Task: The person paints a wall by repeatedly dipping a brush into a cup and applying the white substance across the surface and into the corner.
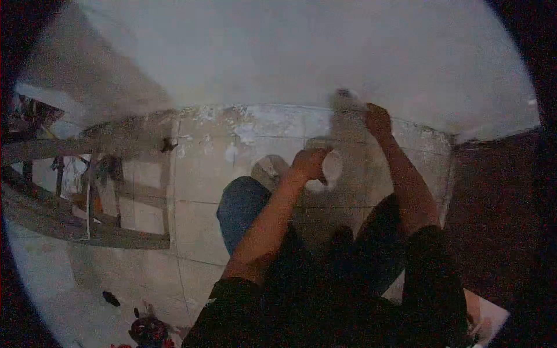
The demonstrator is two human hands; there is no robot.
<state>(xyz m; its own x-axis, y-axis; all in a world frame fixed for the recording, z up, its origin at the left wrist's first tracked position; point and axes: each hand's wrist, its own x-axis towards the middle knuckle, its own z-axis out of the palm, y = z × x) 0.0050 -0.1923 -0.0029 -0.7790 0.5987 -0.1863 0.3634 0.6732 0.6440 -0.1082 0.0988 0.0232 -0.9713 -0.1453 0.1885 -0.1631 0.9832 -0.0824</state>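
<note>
Fingers curled, my left hand (311,164) holds a pale, rounded, bowl-like object (332,166) low over the tiled floor (203,174). My right hand (379,122) is farther forward, closed, at the foot of the white wall (301,52). Just left of its fingers, a small pale and dark object (347,97) shows against the wall; the dim, grainy picture hides what it is and how it is held. White smears (246,130) mark the floor along the wall's base.
A wooden frame (145,239) lies at the left, with cluttered items in and behind it. A dark brown panel (493,214) stands at the right. My bent knee (241,203) is beside my left forearm. A small dark object (111,298) and reddish items (148,330) lie lower left.
</note>
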